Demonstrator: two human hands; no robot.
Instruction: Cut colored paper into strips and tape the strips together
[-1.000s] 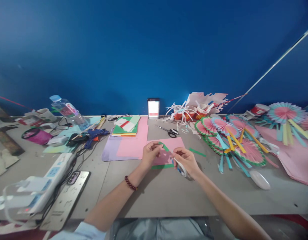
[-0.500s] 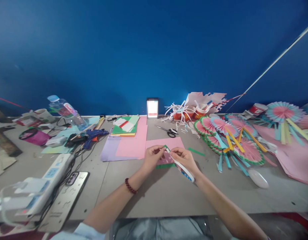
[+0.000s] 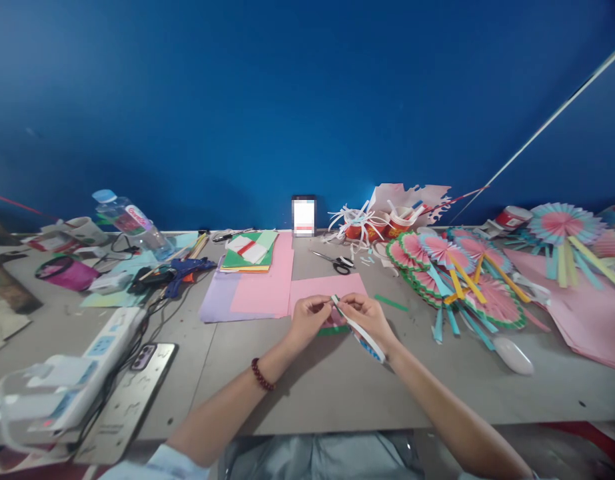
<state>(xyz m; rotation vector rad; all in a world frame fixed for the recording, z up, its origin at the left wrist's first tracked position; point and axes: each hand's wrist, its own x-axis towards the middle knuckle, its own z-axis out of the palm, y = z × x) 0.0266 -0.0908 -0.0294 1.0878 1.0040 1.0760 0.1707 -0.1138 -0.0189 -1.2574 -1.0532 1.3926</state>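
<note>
Way over at nine o'clock, counting the small pink sheet (image 3: 327, 284) as the middle of the dial, there's a pink pouch (image 3: 67, 273). Power strip's (image 3: 101, 353) between eight and nine with stuff plugged in, and the phone (image 3: 124, 403) lies face down beside it at eight. Bottle's (image 3: 132, 220) tilted around ten, blue glue gun (image 3: 186, 275) at nine, then a paper stack (image 3: 252, 252) at ten on bigger pink and purple sheets (image 3: 262, 297). Screen's (image 3: 304, 219) up by the blue wall (image 3: 307, 100), between eleven and twelve. Left hand (image 3: 307, 320) is at eight, fingers bunched in a pinch at the white end of the tape (image 3: 368, 341); can't tell what else is tucked in there. Scissors (image 3: 342, 269) lie on the table (image 3: 297, 407) at twelve, handles to the right. Right hand's (image 3: 368, 317) at four, thumb and fingers closed on the tape, its roll showing below the palm between four and five. Cups (image 3: 374, 229) at one, white strips (image 3: 360, 217) spilling over. Loose green strip (image 3: 392, 303) at three, more green at six. Further out at three: paper fans (image 3: 450, 253), a white oval thing (image 3: 514, 355), pink paper (image 3: 577, 313).
</note>
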